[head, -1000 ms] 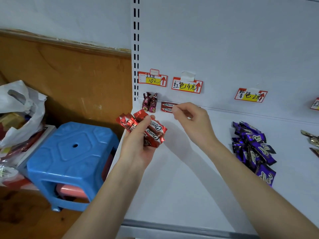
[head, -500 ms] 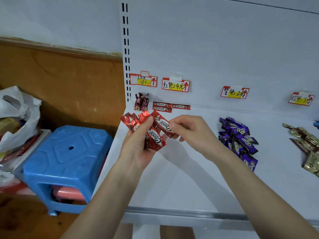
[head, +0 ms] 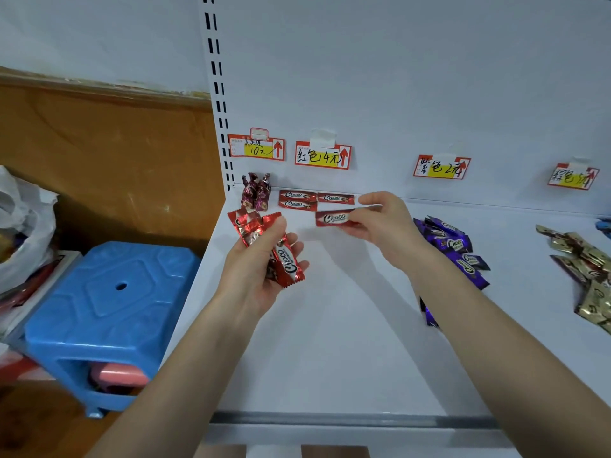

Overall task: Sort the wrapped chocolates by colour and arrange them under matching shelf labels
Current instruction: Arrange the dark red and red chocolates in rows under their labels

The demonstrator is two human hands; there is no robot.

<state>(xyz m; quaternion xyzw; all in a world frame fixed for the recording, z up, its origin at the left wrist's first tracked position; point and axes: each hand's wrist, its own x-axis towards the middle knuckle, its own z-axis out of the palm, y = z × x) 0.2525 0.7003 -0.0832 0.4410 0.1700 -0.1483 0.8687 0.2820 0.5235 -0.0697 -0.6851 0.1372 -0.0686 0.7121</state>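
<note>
The red sweets are being put down now: the right hand [head: 383,223] pinches one red bar [head: 334,218] by its end, just in front of three red bars [head: 297,200] lying under the red label [head: 322,156]. I think it needs to go flat beside them, in line. The left hand [head: 261,269] grips a bunch [head: 284,259] of shiny red bars with white "Choco" writing.

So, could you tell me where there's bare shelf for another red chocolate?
Free: the slot beside the lower red bar, under the upper-right bar; and the open shelf up to the purple pile. Crowded: back-left corner by the twisted candies.
</note>
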